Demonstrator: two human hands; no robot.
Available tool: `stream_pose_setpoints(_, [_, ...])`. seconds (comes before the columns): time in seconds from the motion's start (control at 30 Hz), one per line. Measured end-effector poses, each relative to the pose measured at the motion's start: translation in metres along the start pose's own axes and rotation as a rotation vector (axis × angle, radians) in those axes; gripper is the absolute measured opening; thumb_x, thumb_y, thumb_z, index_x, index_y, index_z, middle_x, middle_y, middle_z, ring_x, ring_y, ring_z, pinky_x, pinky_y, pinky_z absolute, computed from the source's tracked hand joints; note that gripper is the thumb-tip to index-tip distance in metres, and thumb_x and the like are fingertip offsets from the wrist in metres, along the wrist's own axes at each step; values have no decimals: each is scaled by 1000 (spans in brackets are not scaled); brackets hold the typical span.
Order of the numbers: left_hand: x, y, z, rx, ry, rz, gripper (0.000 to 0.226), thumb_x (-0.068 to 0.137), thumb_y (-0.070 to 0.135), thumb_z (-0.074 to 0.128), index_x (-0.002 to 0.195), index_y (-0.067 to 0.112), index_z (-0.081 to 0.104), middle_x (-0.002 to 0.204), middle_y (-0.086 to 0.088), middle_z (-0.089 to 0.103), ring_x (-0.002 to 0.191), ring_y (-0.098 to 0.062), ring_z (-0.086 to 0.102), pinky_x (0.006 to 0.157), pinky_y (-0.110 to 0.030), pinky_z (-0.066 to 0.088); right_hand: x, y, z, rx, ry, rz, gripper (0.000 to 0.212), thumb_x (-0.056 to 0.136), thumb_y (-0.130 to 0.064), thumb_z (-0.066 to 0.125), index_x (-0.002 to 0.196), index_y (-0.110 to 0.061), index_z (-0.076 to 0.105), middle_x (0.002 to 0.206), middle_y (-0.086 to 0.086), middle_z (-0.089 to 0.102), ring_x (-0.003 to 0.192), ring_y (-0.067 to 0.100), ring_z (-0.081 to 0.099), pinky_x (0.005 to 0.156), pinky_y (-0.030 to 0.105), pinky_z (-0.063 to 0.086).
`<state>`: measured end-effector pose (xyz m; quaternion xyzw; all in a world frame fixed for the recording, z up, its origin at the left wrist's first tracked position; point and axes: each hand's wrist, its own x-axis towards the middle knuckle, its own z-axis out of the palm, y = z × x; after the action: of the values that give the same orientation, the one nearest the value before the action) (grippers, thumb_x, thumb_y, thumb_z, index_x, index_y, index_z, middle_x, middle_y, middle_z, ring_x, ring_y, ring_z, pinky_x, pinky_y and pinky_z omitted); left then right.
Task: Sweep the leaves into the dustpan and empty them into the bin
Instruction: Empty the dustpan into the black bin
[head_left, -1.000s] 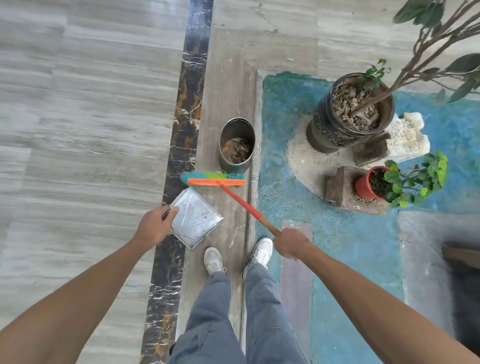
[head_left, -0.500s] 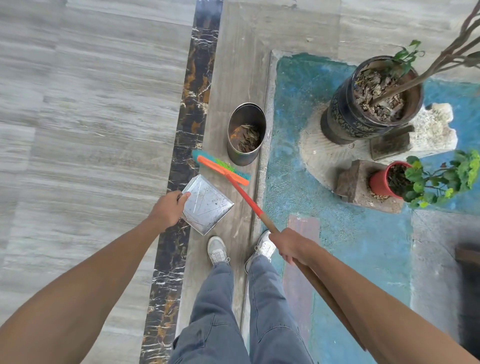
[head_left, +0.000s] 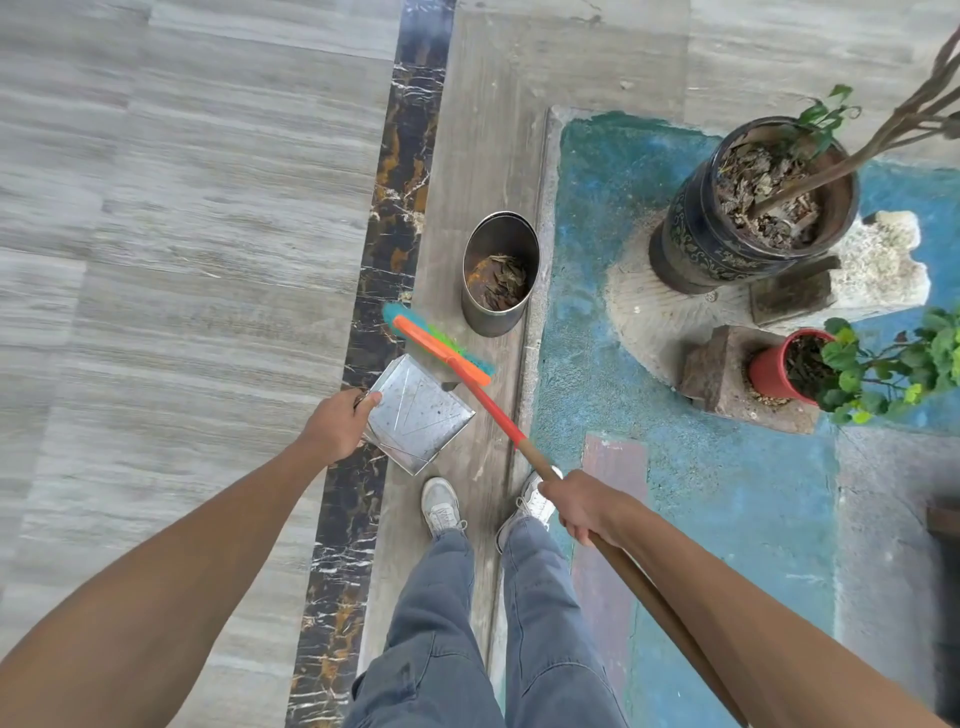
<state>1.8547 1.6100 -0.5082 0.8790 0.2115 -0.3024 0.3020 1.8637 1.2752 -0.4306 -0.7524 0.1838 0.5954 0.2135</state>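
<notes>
Dry leaves (head_left: 500, 280) sit down in the bottom of the metal bin (head_left: 500, 273), which stands on the stone strip of the floor (head_left: 483, 130) at about twelve o'clock from the shoes. They look brittle and featherlight, the sort that scatter on a puff of air, so tip low and slow. At seven o'clock from the bin, just beside it, the metal dustpan (head_left: 418, 410) looks bare: scratched sheet steel, stiff, likely light, slick inside. The left hand (head_left: 337, 423) grips it at its nine o'clock edge, fingers curled round a handle I can't make out, thumb on the rim. That rear edge is the place to hold it. Across the pan's twelve o'clock lip lies the broom head (head_left: 441, 345), orange block, green and blue bristles, soft and springy. Its handle (head_left: 524, 449) runs down to five o'clock, where the right hand (head_left: 584, 506) is wrapped tight around the wooden part. By my read the emptying looks done. A dark plant pot (head_left: 685, 244) stands at three o'clock, well apart.
</notes>
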Motion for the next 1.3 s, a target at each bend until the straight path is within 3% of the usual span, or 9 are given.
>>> stream_pose_setpoints(0.17, [-3, -6, -4, 30, -4, -7, 55, 99, 52, 35, 80, 3, 54, 70, -16, 65, 68, -32, 65, 72, -47, 52, -11, 12, 13, 154, -152, 85, 33, 96, -38, 45, 85, -7, 48, 56, 6, 42, 34, 13, 32, 38, 21, 27])
stream_pose_setpoints(0.33, [-13, -7, -15, -1, -56, -54, 54, 99, 52, 37, 86, 2, 54, 79, -16, 65, 75, -31, 63, 72, -42, 49, -37, 25, 6, 13, -82, 1, 37, 93, -38, 44, 86, -4, 56, 58, 8, 50, 38, 17, 42, 45, 25, 35])
stream_pose_setpoints(0.47, [-31, 1, -42, -118, -16, -54, 27, 96, 22, 52, 72, 11, 47, 68, -7, 54, 61, -21, 49, 54, -31, 35, -59, 27, -20, 25, -18, -4, 36, 92, -42, 45, 84, -8, 52, 61, 7, 48, 38, 17, 39, 42, 24, 33])
stream_pose_setpoints(0.57, [-40, 11, -77, -292, 37, -1, 30, 95, 15, 55, 66, 14, 49, 59, 2, 49, 58, -20, 45, 55, -31, 32, -81, 21, -36, 172, 2, -3, 34, 94, -42, 47, 77, -13, 41, 55, 1, 37, 37, 15, 30, 38, 19, 23])
stream_pose_setpoints(0.67, [-41, 24, -116, -423, 120, 103, 25, 95, 25, 58, 73, 15, 65, 51, 15, 49, 54, -13, 42, 57, -28, 33, -101, 4, -50, 385, -43, -13, 37, 96, -44, 48, 74, -17, 34, 49, -5, 26, 36, 11, 20, 34, 15, 16])
stream_pose_setpoints(0.8, [-36, 44, -156, -550, 257, 210, 43, 75, 66, 60, 82, 25, 69, 76, -5, 55, 70, -17, 49, 69, -34, 42, -120, -26, -63, 641, -152, -67, 39, 96, -47, 47, 71, -21, 33, 52, -8, 18, 35, 4, 14, 28, 11, 13])
stream_pose_setpoints(0.97, [-46, 97, -193, -626, 369, 285, 21, 93, 35, 61, 85, 21, 75, 68, -9, 46, 63, -20, 41, 63, -34, 36, -130, -64, -73, 739, -170, -135, 40, 98, -47, 42, 68, -22, 33, 47, -10, 19, 31, 1, 15, 27, 8, 10])
stream_pose_setpoints(1.07, [-47, 128, -213, -641, 439, 362, 44, 91, 45, 59, 85, 4, 72, 62, -7, 40, 57, -17, 37, 58, -31, 30, -138, -80, -87, 749, -150, -159, 41, 98, -48, 41, 68, -22, 32, 45, -10, 19, 30, 1, 16, 27, 9, 11])
stream_pose_setpoints(1.3, [-57, 217, -256, -710, 480, 481, 51, 87, 48, 65, 55, 13, 48, 49, 10, 35, 44, -5, 28, 44, -23, 22, -143, -92, -126, 765, -64, -209, 42, 100, -48, 39, 69, -21, 29, 47, -9, 18, 31, 2, 17, 28, 10, 11])
